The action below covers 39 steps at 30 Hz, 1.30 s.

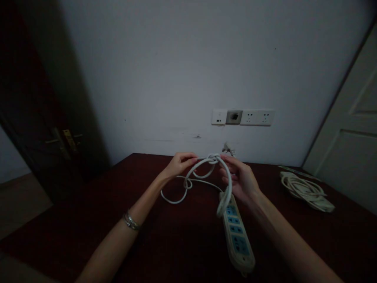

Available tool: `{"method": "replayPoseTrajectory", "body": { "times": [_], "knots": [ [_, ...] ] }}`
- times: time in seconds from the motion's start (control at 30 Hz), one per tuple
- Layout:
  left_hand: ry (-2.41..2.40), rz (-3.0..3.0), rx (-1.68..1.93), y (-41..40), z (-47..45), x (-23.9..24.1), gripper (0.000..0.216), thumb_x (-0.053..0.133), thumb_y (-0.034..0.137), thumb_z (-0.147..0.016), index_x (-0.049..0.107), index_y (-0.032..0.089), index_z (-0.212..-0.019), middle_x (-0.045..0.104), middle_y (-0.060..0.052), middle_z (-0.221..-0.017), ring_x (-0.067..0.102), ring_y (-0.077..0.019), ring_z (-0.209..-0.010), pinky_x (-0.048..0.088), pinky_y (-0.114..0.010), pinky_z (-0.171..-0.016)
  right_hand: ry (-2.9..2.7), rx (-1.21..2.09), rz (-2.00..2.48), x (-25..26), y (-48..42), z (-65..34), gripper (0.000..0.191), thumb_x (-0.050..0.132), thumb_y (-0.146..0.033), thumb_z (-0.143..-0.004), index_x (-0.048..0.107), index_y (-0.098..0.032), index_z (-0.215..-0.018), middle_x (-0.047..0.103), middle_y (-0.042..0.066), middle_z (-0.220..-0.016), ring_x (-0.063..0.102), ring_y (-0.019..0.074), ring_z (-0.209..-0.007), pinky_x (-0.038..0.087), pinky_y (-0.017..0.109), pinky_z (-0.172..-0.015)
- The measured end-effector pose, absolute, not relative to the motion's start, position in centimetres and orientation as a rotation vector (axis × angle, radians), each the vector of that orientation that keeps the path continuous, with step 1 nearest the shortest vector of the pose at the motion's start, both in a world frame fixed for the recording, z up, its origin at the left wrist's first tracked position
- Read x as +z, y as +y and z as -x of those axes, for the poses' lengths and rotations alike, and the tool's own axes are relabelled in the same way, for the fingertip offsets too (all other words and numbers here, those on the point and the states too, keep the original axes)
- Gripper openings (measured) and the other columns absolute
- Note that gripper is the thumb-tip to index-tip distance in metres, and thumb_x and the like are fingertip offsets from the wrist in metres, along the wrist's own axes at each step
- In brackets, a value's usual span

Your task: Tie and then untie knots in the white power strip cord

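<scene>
A white power strip (238, 236) with blue sockets lies on the dark red table (88, 220), running from near the middle toward the front. Its white cord (194, 173) is looped and knotted above the table. My left hand (178, 164) pinches the cord at the left of the knot (212, 158). My right hand (240, 177) is closed on the cord at the right of the knot, and a loop hangs from it down to the strip. The cord's plug (227, 148) sticks up behind the knot.
A second coiled white cord with a strip (306, 190) lies at the table's right. Wall sockets (243, 117) sit on the white wall above the table's far edge. A dark door (44, 118) stands open at left, a white door (353, 129) at right.
</scene>
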<state>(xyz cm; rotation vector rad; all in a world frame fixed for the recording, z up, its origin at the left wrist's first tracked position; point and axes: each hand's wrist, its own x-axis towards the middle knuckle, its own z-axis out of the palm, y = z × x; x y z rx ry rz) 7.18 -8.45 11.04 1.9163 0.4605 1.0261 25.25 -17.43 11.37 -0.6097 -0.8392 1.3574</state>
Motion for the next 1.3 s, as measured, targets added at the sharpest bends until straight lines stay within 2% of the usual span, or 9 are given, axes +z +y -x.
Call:
{"method": "replayPoseTrajectory", "body": {
  "times": [0.13,0.3,0.53,0.77,0.93,1.07,1.3],
  "knots": [
    [0.568,-1.965,1.12,-8.8,-7.4,11.6,0.022,0.056,0.032,-0.079,0.064,0.012,-0.079,0.058,0.0,-0.058,0.053,-0.0086,-0.052,0.042,-0.02,-0.05,-0.859,1.356,0.587,11.3,-17.5,-25.4,0.017,0.071,-0.022,-0.06,0.059,-0.013,-0.066,0.032,-0.01,-0.046,0.012,-0.0016,-0.035,0.01,0.01,-0.029],
    [0.62,-1.933,1.161,-8.3,-8.0,11.1,0.023,0.058,0.033,-0.076,0.065,0.011,-0.08,0.054,0.002,-0.055,0.049,-0.0076,-0.047,0.039,-0.019,-0.045,-0.881,1.261,0.635,11.3,-17.5,-24.9,0.02,0.071,-0.023,-0.061,0.061,-0.013,-0.074,0.039,-0.009,-0.044,0.016,-0.0021,-0.032,0.012,0.009,-0.028],
    [0.527,-1.98,1.18,-8.1,-7.7,10.9,0.027,0.061,0.037,-0.075,0.067,0.011,-0.08,0.059,-0.002,-0.063,0.05,-0.0073,-0.049,0.041,-0.02,-0.047,-0.945,1.257,0.686,11.2,-17.4,-24.9,0.021,0.071,-0.026,-0.063,0.059,-0.016,-0.077,0.031,-0.011,-0.038,0.015,-0.0006,-0.032,0.009,0.01,-0.029],
    [0.403,-1.933,1.122,-9.6,-8.6,11.0,0.03,0.06,0.041,-0.076,0.063,0.012,-0.07,0.052,0.001,-0.054,0.049,-0.0076,-0.046,0.043,-0.021,-0.047,-1.011,1.179,0.725,11.8,-17.9,-25.3,0.015,0.065,-0.029,-0.068,0.058,-0.019,-0.076,0.043,-0.008,-0.05,0.018,-0.0002,-0.033,0.011,0.012,-0.028],
    [0.376,-1.86,1.148,-10.7,-9.4,11.0,0.032,0.06,0.042,-0.075,0.06,0.012,-0.064,0.05,0.002,-0.051,0.05,-0.0077,-0.046,0.044,-0.02,-0.046,-1.083,1.17,0.693,12.0,-18.3,-24.9,0.019,0.065,-0.033,-0.067,0.057,-0.019,-0.076,0.031,-0.011,-0.039,0.017,0.0011,-0.031,0.013,0.012,-0.028],
    [0.386,-1.773,1.196,-11.6,-9.9,10.9,0.033,0.06,0.042,-0.075,0.058,0.012,-0.062,0.046,0.004,-0.049,0.047,-0.0069,-0.043,0.044,-0.02,-0.043,-1.119,1.125,0.661,11.9,-18.3,-24.8,0.022,0.068,-0.032,-0.064,0.057,-0.018,-0.077,0.032,-0.012,-0.038,0.02,0.0013,-0.029,0.015,0.012,-0.027],
    [0.346,-1.7,1.223,-12.0,-10.2,10.8,0.03,0.059,0.039,-0.077,0.059,0.011,-0.065,0.043,0.005,-0.048,0.045,-0.0064,-0.041,0.043,-0.02,-0.04,-1.101,1.131,0.633,11.9,-18.3,-24.8,0.02,0.067,-0.032,-0.067,0.058,-0.019,-0.08,0.034,-0.012,-0.04,0.021,0.0014,-0.029,0.016,0.012,-0.027]
  ]
}}
